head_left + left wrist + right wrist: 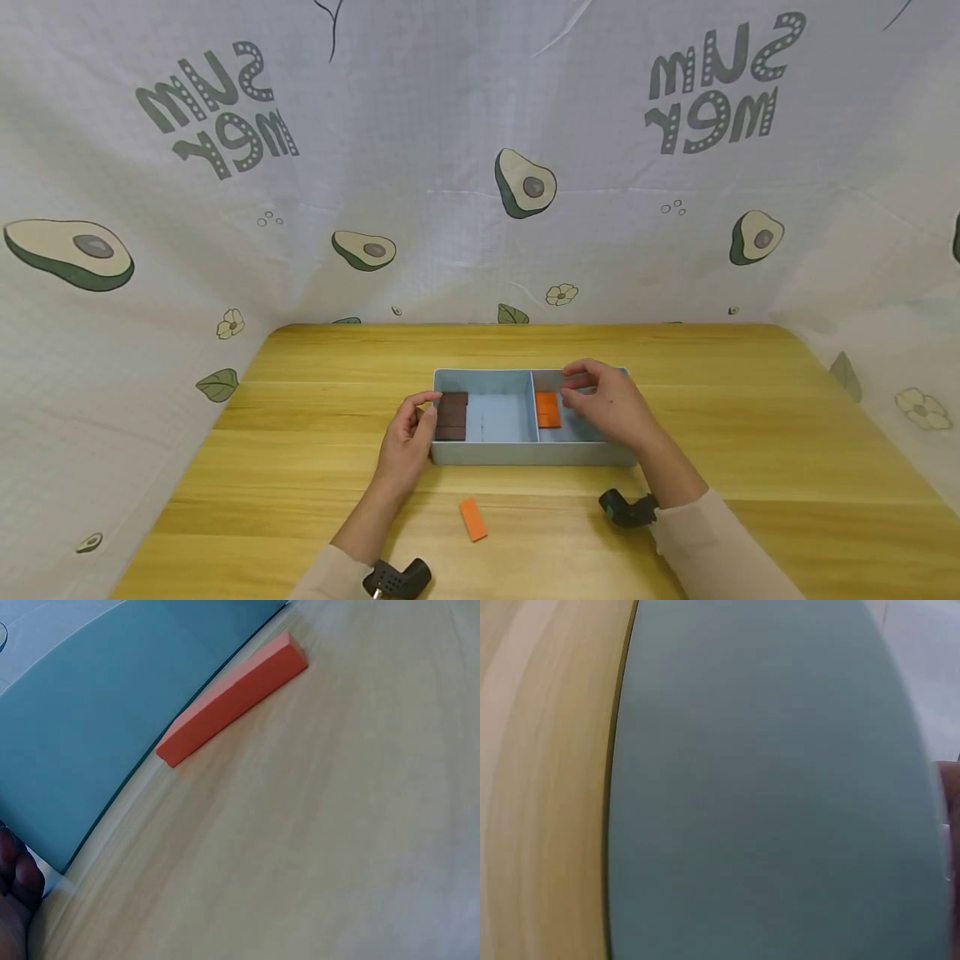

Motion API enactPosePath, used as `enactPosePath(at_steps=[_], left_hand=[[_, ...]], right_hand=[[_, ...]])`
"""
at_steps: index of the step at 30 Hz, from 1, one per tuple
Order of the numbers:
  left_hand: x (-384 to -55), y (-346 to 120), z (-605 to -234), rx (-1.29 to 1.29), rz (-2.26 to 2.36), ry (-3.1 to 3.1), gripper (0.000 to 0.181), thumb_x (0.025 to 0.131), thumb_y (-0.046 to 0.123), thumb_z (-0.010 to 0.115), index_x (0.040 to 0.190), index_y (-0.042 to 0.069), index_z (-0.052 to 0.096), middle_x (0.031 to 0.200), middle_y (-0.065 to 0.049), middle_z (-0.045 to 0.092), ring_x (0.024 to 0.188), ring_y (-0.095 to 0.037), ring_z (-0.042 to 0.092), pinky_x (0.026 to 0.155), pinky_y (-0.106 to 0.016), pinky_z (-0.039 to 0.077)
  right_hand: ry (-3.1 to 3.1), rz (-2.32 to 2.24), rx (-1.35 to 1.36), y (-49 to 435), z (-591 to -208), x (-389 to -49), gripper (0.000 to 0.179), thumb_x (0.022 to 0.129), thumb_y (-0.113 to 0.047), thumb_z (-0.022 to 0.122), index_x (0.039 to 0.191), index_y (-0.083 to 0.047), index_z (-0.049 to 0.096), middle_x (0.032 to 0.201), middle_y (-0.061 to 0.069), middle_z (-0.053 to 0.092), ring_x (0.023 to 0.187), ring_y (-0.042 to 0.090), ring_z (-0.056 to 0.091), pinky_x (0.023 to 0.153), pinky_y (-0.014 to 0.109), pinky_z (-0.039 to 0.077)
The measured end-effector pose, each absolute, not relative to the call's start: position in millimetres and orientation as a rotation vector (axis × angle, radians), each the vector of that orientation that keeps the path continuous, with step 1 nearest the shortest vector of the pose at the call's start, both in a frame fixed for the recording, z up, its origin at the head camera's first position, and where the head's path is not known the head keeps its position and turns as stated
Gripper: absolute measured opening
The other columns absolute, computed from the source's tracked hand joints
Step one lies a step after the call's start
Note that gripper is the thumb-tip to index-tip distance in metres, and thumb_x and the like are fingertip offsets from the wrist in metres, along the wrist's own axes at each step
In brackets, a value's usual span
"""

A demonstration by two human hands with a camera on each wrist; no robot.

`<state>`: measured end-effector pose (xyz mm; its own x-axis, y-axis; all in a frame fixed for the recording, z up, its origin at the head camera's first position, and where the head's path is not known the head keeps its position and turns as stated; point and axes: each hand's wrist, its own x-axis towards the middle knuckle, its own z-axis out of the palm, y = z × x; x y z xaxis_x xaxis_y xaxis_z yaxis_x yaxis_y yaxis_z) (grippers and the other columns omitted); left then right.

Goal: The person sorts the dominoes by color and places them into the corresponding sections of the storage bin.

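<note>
A pale blue box (534, 453) with a divider lies on the table in the head view. My left hand (402, 446) is at its left end, bent fingers and thumb touching the rim beside dark brown blocks (452, 417). Over the right compartment hovers my right hand (609, 402), thumb and fingertips slightly apart, with nothing visible between them. Orange blocks (547, 410) lie just left of these fingertips, against the divider. A loose orange block (473, 520) rests on the table in front of the box; the left wrist view shows this orange block (234, 701) near the box wall (97, 712).
The box stands on a wooden table (322, 467). Behind the table hangs a white cloth (450, 283) printed with avocados. A black device is strapped at each wrist, one on the left (397, 578) and one on the right (628, 509).
</note>
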<state>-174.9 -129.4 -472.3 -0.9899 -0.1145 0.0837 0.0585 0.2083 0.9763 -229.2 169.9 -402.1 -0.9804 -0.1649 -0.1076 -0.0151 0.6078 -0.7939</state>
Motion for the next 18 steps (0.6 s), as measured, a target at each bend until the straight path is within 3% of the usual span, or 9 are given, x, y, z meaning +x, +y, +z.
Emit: enactPosePath(at_steps=[5, 9, 14, 18], left_hand=[[-175, -129, -471, 0.058, -1.900, -2.330, 0.024, 0.106, 0.022, 0.054, 0.127, 0.019, 0.065, 0.078, 0.001, 0.042, 0.067, -0.010, 0.040, 0.064, -0.024, 0.035], [-175, -129, -471, 0.059, -1.901, -2.329, 0.024, 0.106, 0.022, 0.054, 0.127, 0.019, 0.065, 0.077, 0.001, 0.041, 0.067, -0.010, 0.040, 0.064, -0.024, 0.035], [-176, -129, -472, 0.058, -1.890, -2.337, 0.024, 0.106, 0.023, 0.054, 0.127, 0.018, 0.065, 0.077, 0.000, 0.042, 0.067, -0.010, 0.040, 0.064, -0.024, 0.036], [-177, -129, -472, 0.056, -1.875, -2.347, 0.025, 0.107, 0.024, 0.053, 0.129, 0.018, 0.064, 0.077, 0.001, 0.042, 0.066, -0.010, 0.040, 0.064, -0.024, 0.035]], right_hand=[[2.741, -1.483, -0.268, 155, -387, -210, 0.032, 0.096, -0.013, 0.071, 0.127, -0.008, 0.064, 0.116, 0.011, 0.072, 0.101, 0.025, 0.070, 0.080, 0.027, 0.058], [2.700, -1.543, -0.453, 133, -378, -187, 0.024, 0.094, -0.011, 0.074, 0.117, -0.011, 0.069, 0.107, 0.006, 0.074, 0.095, 0.019, 0.070, 0.078, 0.024, 0.057], [2.557, -1.373, -0.665, 107, -382, -158, 0.015, 0.092, -0.013, 0.075, 0.107, -0.014, 0.072, 0.095, -0.003, 0.072, 0.084, 0.008, 0.068, 0.074, 0.023, 0.057], [2.490, -1.128, -0.748, 94, -396, -148, 0.023, 0.089, -0.023, 0.080, 0.109, -0.014, 0.072, 0.092, -0.007, 0.071, 0.079, 0.003, 0.065, 0.070, 0.023, 0.054]])
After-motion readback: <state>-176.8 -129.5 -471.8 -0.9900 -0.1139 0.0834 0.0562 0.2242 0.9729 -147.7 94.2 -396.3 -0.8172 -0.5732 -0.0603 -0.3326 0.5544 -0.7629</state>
